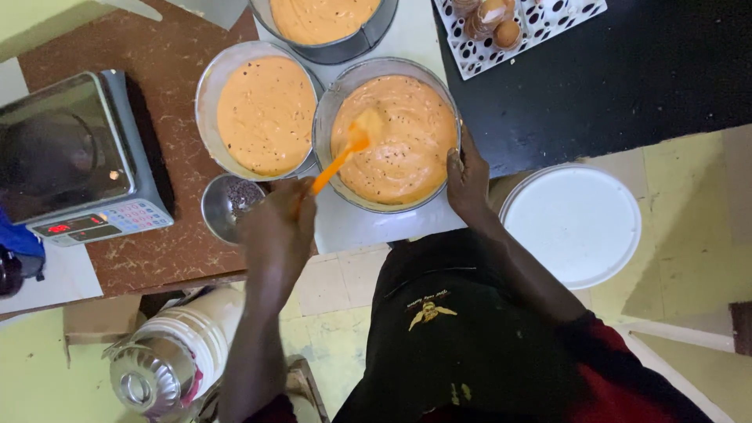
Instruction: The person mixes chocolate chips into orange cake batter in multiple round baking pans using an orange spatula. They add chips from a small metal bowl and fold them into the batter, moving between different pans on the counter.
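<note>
The left hand (276, 223) grips an orange spatula (347, 150) by its handle; its long axis slants up and right, blade tip resting in the batter of the round pan (325, 117). The right hand (468, 178) clasps that pan's right rim on the table (164, 55).

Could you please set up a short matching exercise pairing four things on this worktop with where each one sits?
Things:
1. spatula
2. scale
3. egg tray
4. small bowl

Places:
A. far left of the brown counter
B. blade in the batter of the pan that the right hand steadies, handle in the left hand
C. top right, on the black surface
D. just below the left batter pan

Pairs: 1-B, 2-A, 3-C, 4-D
</note>
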